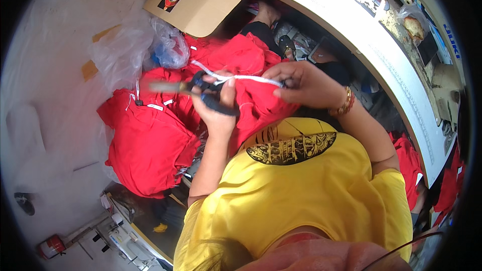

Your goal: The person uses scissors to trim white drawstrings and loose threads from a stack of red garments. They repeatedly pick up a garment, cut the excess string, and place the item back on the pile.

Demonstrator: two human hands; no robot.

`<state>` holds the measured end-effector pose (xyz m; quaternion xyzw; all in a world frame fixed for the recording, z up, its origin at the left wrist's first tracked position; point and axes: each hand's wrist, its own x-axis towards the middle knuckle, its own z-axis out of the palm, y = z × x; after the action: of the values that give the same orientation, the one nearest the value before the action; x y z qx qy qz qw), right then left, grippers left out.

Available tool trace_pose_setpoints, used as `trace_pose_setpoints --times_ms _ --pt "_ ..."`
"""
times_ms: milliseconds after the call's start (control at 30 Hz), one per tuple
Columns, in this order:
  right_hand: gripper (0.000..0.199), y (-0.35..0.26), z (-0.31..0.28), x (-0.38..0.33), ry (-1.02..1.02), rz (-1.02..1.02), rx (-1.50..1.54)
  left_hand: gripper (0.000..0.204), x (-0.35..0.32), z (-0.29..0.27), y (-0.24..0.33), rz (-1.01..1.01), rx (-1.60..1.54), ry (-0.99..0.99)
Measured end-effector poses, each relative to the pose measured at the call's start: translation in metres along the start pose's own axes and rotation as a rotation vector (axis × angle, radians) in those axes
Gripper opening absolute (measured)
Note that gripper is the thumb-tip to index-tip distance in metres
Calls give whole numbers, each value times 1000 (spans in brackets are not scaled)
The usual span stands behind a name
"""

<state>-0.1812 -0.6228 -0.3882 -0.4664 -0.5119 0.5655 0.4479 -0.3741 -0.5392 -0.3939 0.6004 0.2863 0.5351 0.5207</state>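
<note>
My left hand (pixel 216 108) is closed around black-handled scissors (pixel 193 87); their blades point left and are smeared by motion. A white drawstring cord (pixel 251 77) passes at the thumb and fingers of that hand. Its other end runs to my right hand (pixel 309 86), whose fingers are pinched on it. The cord is stretched between the hands, with a loose tail up and to the left. Beneath both hands lies red cloth (pixel 241 57) across my lap. Red garments (pixel 145 145) with a white cord and a small black cord stopper (pixel 138 103) are heaped to the left.
A curved white sewing table (pixel 396 65) with a sewing machine (pixel 442 90) borders the right. A cardboard piece (pixel 206 2) stands at the far side, near clear plastic bags (pixel 170 45). Another sewing machine (pixel 125 246) is at lower left. More red cloth (pixel 406 165) hangs at right.
</note>
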Motion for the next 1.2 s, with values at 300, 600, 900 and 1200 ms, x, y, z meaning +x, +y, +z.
trace_pose_setpoints --times_ms 300,600,900,1200 --pt "24 8 8 33 326 -502 -347 37 1 25 -22 -185 2 -112" --pt "16 8 1 36 268 -292 -306 33 3 20 -19 -285 169 -210" --pt "14 27 -6 30 294 86 588 30 16 -43 28 -535 336 -405" --pt "12 12 14 29 303 -48 345 28 3 -71 43 -431 1025 -969"
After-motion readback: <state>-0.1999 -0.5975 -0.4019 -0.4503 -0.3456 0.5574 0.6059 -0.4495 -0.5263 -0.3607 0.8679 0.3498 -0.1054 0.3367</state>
